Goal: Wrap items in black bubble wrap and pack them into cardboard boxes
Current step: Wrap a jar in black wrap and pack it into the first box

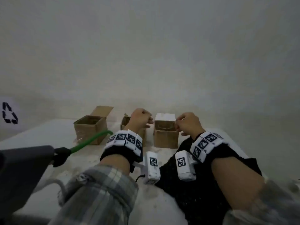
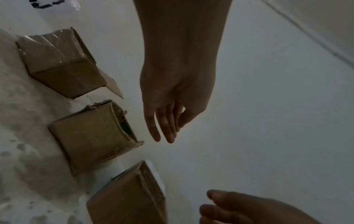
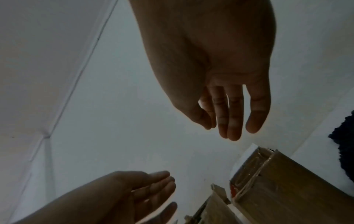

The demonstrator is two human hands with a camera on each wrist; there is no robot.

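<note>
From the head view I see three small cardboard boxes in a row at the far edge of the white, smudged surface [image 1: 48,135], against a plain pale wall: the left box [image 1: 90,129] open with one flap up, the middle box [image 1: 125,123] mostly hidden behind my left hand [image 1: 140,118], the right box [image 1: 165,135] with something white at its top. The black bubble wrap [image 1: 194,184], dark and pebbly, lies on the surface under my right forearm, near the right box. My right hand [image 1: 188,122] hovers by that box; both hands look loosely curled from here. A green cord [image 1: 90,140] runs toward the left box, and a printed sign [image 1: 9,113] is cut off at the left edge. In the left wrist view my left hand's fingers [image 2: 168,128] hang straight, holding nothing, beside the worn, tape-glossed boxes. In the right wrist view my right hand's fingers [image 3: 231,118] are likewise relaxed and empty, above the right box's brown wall; the box contents stay unclear.
</note>
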